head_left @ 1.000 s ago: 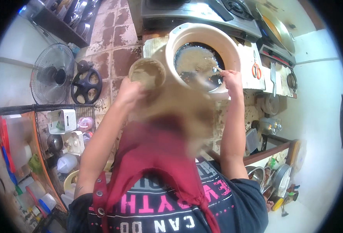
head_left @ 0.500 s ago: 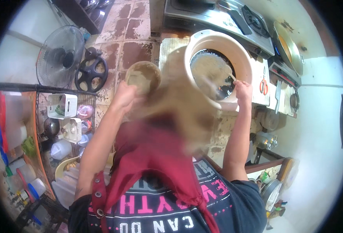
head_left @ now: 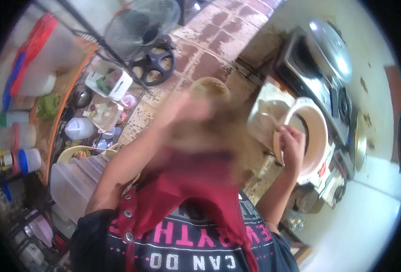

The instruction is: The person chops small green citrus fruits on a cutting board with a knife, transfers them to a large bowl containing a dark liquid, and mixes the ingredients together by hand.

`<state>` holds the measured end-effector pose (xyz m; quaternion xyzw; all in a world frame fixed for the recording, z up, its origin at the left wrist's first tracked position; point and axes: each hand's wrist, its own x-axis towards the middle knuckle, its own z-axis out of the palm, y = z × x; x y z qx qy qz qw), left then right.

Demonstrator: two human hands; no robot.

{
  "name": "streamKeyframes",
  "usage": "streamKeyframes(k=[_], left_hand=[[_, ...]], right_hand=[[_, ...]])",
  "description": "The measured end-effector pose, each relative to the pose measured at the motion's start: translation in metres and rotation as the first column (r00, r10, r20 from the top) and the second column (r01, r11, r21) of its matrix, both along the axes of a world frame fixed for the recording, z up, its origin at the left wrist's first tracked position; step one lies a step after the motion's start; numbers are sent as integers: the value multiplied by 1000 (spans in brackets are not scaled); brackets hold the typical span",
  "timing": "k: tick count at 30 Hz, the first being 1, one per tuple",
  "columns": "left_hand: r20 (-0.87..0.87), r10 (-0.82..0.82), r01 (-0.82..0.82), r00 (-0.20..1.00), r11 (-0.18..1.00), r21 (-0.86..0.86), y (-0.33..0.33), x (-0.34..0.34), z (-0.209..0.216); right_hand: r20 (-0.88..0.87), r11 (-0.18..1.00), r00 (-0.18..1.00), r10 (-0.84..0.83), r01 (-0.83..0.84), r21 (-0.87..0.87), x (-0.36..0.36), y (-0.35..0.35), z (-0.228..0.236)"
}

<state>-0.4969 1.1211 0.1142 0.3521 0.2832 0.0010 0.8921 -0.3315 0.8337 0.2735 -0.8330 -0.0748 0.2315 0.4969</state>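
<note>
Apparently underway, not yet wound up

Holds a round bowl (head_left: 210, 86) with the left hand (head_left: 193, 106) over the tiled floor (head_left: 209, 65), beyond the left edge of the desk (head_left: 276, 94), with fingers seemingly closed on the near side, though too blurred to trace. Grips a thin handle (head_left: 277, 123) in the right hand (head_left: 293, 143), fingers closed, just beside a cream tub (head_left: 317, 152) near that same edge. Looks unfinished, judging from bowl and handle both in hand. Inside the tub, shows only a dark sliver; cannot tell the amount mixed, emptied or left.
</note>
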Motion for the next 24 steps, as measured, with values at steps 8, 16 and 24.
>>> streamKeyframes(k=[8,16,24], left_hand=[[-45,179,-128,983,840,527,108,-123,120],[191,737,-732,648,535,422,196,-344,159],[481,836,-948,265,316,-27,278,-494,162]], right_hand=[[574,591,218,790,-522,-615,-147,297,-12],[736,19,-470,488,-837,-547,-325,509,54],[958,262,-148,245,-941,-213,-439,702,141]])
